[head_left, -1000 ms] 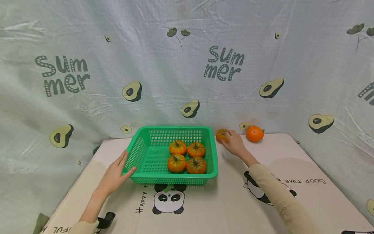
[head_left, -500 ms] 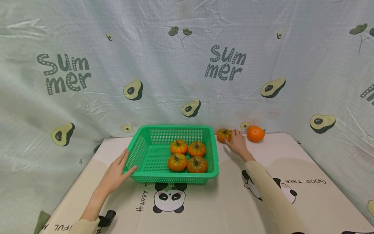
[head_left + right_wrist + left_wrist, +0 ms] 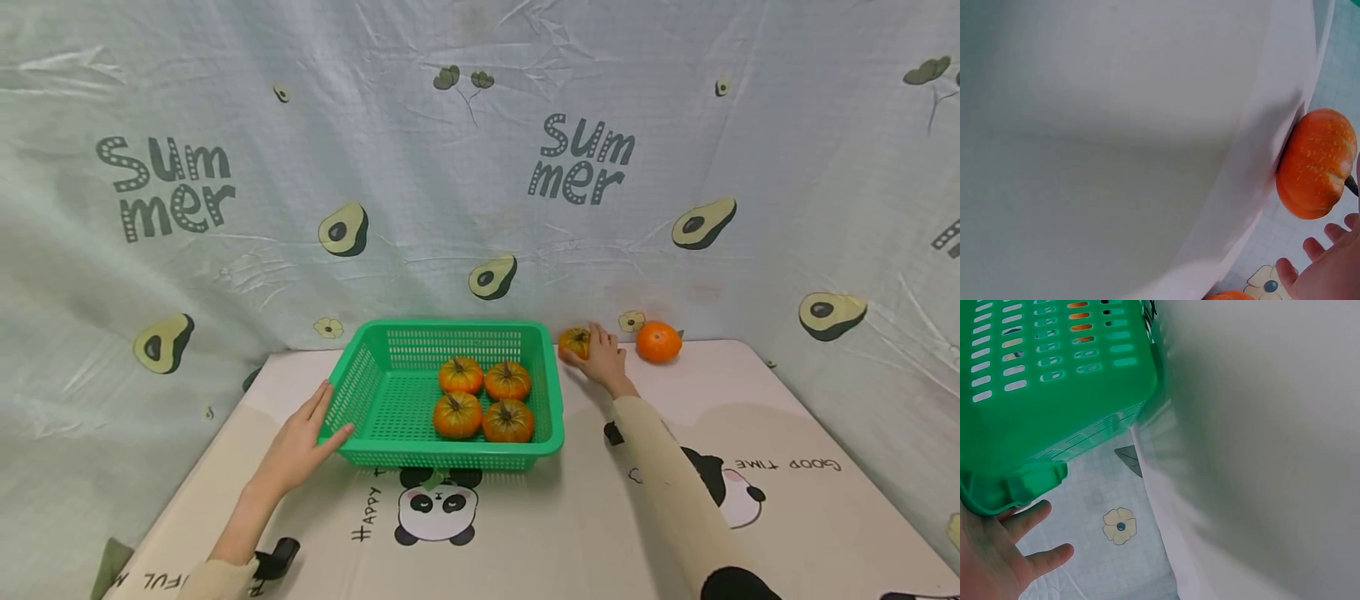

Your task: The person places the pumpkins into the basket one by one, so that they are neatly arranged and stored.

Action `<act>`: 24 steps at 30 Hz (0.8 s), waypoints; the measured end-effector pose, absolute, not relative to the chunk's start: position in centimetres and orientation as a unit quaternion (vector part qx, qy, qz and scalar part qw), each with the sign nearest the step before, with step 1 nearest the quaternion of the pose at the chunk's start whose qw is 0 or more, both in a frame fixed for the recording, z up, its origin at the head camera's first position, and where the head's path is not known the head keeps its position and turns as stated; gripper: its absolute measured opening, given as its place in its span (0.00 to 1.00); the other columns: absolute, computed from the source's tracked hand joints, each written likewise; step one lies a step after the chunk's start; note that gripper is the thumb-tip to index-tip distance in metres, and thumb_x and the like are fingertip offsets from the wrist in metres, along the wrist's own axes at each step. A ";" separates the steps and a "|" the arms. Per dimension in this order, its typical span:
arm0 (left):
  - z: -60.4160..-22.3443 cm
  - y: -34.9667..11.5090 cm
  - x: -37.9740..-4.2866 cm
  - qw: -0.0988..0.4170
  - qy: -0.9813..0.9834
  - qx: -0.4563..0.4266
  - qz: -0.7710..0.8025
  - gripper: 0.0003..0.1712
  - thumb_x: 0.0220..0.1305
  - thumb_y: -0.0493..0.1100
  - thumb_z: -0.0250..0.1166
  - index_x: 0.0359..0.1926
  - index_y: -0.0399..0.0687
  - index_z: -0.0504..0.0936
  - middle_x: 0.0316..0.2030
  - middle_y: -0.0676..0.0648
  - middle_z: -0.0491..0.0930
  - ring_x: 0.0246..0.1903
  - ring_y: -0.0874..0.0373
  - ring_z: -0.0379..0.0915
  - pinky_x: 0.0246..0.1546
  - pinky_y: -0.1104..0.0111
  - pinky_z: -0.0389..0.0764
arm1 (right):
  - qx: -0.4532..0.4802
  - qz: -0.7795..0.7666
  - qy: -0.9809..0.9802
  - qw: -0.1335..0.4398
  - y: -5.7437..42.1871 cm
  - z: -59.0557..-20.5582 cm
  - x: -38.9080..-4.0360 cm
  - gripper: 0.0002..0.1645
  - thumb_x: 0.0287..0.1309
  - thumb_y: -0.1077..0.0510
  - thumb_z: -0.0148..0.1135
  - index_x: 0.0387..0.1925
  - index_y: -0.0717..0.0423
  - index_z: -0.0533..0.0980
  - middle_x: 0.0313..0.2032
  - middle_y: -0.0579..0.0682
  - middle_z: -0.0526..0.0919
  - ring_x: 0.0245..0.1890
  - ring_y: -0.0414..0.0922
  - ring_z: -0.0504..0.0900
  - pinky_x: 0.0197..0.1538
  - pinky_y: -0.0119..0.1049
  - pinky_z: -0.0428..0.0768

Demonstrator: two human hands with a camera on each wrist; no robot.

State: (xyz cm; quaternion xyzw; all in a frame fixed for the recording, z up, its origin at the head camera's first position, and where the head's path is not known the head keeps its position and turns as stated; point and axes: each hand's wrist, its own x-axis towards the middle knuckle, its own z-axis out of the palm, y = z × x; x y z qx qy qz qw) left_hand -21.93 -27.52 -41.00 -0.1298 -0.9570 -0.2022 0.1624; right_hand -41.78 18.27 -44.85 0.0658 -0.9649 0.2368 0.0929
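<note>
A green perforated plastic basket [image 3: 450, 448] sits on the table with several small orange-green pumpkins [image 3: 458, 415] grouped in its right half. My left hand [image 3: 298, 442] rests against the basket's left side, fingers stretched along the rim, thumb at the near corner. Beyond the basket's right side stands one more small pumpkin [image 3: 573, 340] with a dark stem. My right hand [image 3: 604, 362] is right beside it, thumb toward its near side and fingers to its right. In the right wrist view, the spread fingers [image 3: 1314, 248] show close to this pumpkin and not curled round it.
A smooth orange fruit [image 3: 658, 342] with a green leaf lies right of my right hand at the table's back edge. A cloth wall [image 3: 420, 275] printed with avocados rises behind. The table covering [image 3: 555, 533] carries panda drawings.
My right hand first covered part of the pumpkin, drew back to the right, and now stands at its right side with the fingers lifted. The left hand stays at the basket.
</note>
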 end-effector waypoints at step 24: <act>-41.1 -27.4 -21.9 0.174 -0.956 -0.130 -0.199 0.44 0.60 0.55 0.56 0.65 0.29 0.50 0.65 0.30 0.51 0.61 0.33 0.52 0.56 0.44 0.59 | 0.026 0.219 -0.974 0.057 18.0 -44.8 -41.5 0.46 0.56 0.39 0.52 0.62 0.68 0.50 0.57 0.69 0.61 0.57 0.64 0.54 0.54 0.60 0.56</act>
